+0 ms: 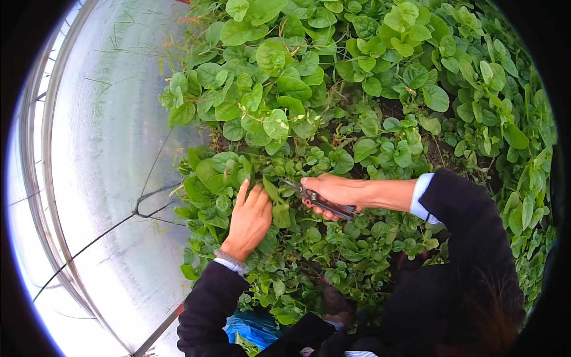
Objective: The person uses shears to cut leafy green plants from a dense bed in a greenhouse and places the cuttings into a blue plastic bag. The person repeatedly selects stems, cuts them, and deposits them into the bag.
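My right hand (332,192) is wrapped around the handles of a pair of pruning snips (328,206). Their blades point left into low foliage, close to a light-green leafy shoot (280,209). On the other side of that shoot is my left hand (250,216), back upward, with its fingers reaching in among round green leaves (214,172). The fingertips are partly covered, so whether they pinch a stem cannot be told. The plants resemble Malabar spinach.
Translucent plastic greenhouse sheeting (116,178) rises along the left, with a dark cord (98,238) and a curved frame pipe (50,134). Dense taller foliage (486,89) fills the right. A blue plastic bag (253,329) holding greens lies near my body. A shoe (337,303) stands among the plants.
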The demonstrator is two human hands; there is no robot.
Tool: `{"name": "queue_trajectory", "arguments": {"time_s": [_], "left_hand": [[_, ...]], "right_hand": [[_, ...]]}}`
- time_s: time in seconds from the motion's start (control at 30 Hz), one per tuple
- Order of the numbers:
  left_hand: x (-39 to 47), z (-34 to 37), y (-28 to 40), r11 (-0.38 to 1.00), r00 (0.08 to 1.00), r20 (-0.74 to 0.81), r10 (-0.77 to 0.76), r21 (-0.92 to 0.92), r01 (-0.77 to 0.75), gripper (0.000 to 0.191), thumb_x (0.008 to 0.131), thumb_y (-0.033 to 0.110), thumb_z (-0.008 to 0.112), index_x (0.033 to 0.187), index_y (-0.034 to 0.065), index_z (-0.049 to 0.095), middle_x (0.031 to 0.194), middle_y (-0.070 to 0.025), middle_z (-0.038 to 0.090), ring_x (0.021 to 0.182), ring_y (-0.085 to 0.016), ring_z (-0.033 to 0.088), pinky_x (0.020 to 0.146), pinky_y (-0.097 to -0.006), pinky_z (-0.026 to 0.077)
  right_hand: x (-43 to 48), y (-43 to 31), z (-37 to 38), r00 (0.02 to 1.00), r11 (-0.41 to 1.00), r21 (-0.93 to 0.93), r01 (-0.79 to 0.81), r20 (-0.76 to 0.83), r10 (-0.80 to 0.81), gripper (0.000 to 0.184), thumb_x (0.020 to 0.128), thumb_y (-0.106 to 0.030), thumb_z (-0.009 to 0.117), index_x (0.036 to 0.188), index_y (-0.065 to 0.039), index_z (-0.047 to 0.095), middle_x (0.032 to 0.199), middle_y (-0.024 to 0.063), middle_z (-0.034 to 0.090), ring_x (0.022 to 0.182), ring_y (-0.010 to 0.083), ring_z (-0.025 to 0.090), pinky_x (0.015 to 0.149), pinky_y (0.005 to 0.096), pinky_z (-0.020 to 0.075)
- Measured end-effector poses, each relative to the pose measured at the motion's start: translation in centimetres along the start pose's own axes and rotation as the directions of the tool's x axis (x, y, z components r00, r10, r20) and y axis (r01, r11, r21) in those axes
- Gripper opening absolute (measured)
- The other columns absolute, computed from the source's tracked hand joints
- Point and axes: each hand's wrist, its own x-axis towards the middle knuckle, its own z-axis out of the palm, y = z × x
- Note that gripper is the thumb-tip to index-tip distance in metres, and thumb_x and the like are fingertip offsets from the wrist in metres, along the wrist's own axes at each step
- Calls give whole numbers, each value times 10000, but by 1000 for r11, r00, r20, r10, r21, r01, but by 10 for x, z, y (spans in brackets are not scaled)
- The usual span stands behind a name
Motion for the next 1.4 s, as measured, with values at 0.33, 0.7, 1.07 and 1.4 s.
{"name": "queue_trajectory", "arguments": {"time_s": [0.33, 0.7, 1.07, 1.4], "left_hand": [[26, -20, -28, 962, 963, 32, -266, 68, 264, 506, 801, 85, 632, 1303, 41, 590, 780, -86, 614, 764, -252, 595, 911, -444, 462], [51, -1, -45, 849, 827, 223, -516, 259, 460, 178, 795, 104, 645, 968, 60, 636, 749, -89, 708, 744, -257, 690, 899, -441, 443], [0, -23, -16, 948, 948, -47, -314, 33, 315, 238, 750, 88, 635, 983, 120, 672, 874, -74, 584, 929, -276, 580, 1056, -482, 382], [45, 2, -56, 879, 850, 230, -474, 172, 444, 341, 757, 104, 652, 1096, 74, 671, 715, -120, 679, 647, -322, 665, 704, -466, 470]], "right_hand": [[29, -36, 4, 996, 996, -57, 61, 73, -57, 613, 1070, -512, 197, 1081, 31, 482, 958, 172, 618, 821, 283, 697, 678, 426, 615], [54, -45, 10, 998, 993, -113, 43, -51, -49, 580, 1073, -512, 238, 943, -17, 509, 746, 53, 566, 600, 156, 596, 509, 316, 521], [24, -22, -1, 996, 976, -201, 83, 6, -84, 619, 1068, -518, 228, 976, 32, 495, 833, 126, 614, 697, 225, 684, 555, 360, 580], [57, -43, 10, 998, 991, -114, 63, -23, -66, 670, 1062, -531, 203, 1086, 76, 485, 959, 202, 635, 806, 303, 717, 686, 440, 622]]}}
